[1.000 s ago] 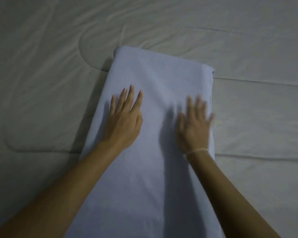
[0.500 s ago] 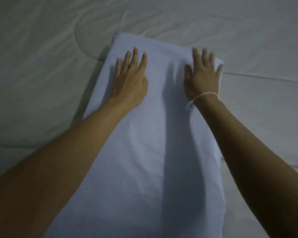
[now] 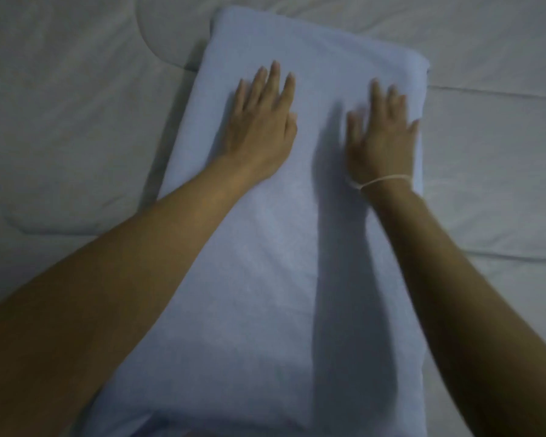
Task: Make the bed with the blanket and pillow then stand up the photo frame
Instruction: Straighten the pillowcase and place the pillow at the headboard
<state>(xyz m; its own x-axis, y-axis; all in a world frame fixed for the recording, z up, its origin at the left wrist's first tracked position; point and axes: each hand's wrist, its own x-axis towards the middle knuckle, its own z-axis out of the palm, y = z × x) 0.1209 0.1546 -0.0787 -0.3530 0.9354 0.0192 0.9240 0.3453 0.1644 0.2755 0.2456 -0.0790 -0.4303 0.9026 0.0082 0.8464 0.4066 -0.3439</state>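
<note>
While the folded blue blanket [image 3: 284, 247] lies on the bed [image 3: 60, 121], left hand [image 3: 260, 127] and right hand [image 3: 380, 143] press flat on it, fingers [image 3: 273, 78] spread, gripping nothing.

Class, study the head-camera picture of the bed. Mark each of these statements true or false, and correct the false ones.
1. Both hands lie flat, palms down, on the folded blue blanket. True.
2. The left hand grips a corner of the blanket. False: its fingers are stretched out flat on top.
3. The right hand has a thin pale band at its wrist. True.
4. The blanket lies spread across the whole bed. False: it is a narrow folded strip on the white quilt.
5. A photo frame stands beside the blanket. False: none is in view.
</note>
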